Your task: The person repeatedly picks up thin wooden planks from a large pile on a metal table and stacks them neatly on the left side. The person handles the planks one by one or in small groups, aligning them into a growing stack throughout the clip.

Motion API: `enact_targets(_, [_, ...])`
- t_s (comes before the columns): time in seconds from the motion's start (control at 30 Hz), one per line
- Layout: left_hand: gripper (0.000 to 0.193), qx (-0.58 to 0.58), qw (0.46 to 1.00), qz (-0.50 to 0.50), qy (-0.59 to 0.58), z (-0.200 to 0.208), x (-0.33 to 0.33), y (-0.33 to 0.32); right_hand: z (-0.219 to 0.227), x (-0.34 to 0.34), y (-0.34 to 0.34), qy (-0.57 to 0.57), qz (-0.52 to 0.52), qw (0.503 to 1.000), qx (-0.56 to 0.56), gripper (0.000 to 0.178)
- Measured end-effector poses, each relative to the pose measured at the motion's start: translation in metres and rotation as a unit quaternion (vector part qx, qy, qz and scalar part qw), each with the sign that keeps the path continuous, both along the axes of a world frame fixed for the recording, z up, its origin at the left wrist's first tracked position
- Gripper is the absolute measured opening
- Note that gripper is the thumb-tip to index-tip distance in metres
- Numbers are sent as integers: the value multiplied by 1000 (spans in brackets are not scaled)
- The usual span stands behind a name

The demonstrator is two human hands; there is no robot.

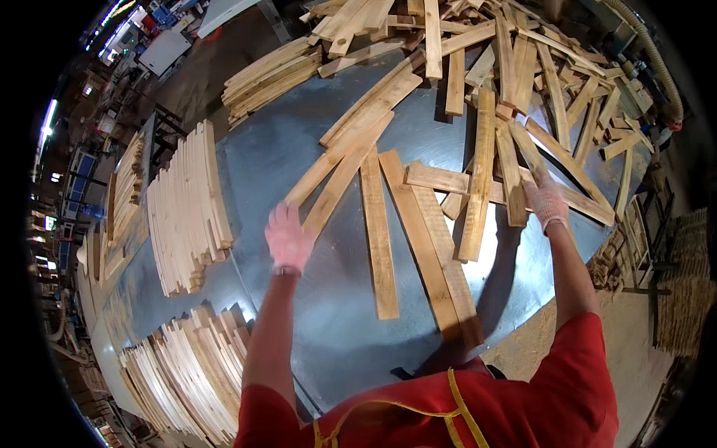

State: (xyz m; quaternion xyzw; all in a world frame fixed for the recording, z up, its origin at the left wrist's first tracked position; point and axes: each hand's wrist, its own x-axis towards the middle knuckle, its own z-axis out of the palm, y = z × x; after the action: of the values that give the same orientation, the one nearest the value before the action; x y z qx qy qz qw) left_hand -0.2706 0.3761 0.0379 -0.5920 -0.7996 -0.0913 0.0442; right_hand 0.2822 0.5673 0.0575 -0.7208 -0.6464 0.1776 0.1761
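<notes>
My left hand [289, 239], in a pale pink knit glove, is at the near ends of two wooden slats [349, 170] that fan out away from it. Its fingers look stretched out, their tips at the slat ends. To the right, my right hand [548, 201], gloved alike, is closed over a wooden slat [529, 151] that runs under the palm; the fingers are slightly blurred. Between my hands, a darker slat [379, 239] and a pair of long slats [420, 239] lie on the metal tabletop [328, 299]. Another slat [479, 179] rests across a crosswise one [437, 178].
A jumbled heap of slats [515, 60] covers the far right. Neat rows of slats stand at the left [183, 209], lower left [187, 373] and far left [272, 78]. A ribbed hose [657, 60] hangs at the far right. Stacked wood [683, 284] stands beyond the table's right edge.
</notes>
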Motion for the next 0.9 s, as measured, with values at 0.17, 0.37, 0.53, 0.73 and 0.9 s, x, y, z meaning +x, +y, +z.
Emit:
enact_targets(0.17, [75, -112, 991, 36, -68, -23, -37, 105, -25, -50, 49, -81, 65, 993, 54, 77])
enact_targets(0.37, [70, -85, 973, 15, -215, 5, -10, 76, -50, -39, 97, 168, -35, 983, -66, 74])
enact_targets(0.53, [86, 16, 999, -25, -45, -41, 30, -60, -25, -82, 70, 455, 18, 890, -36, 60])
enact_targets(0.73, [89, -72, 966, 59, -243, -43, 92, -108, 8, -175, -42, 177, 96, 979, 10, 74])
enact_targets(0.9, [79, 52, 636, 142, -757, 6, 119, -186, 20, -244, -204, 283, 121, 937, -165, 89])
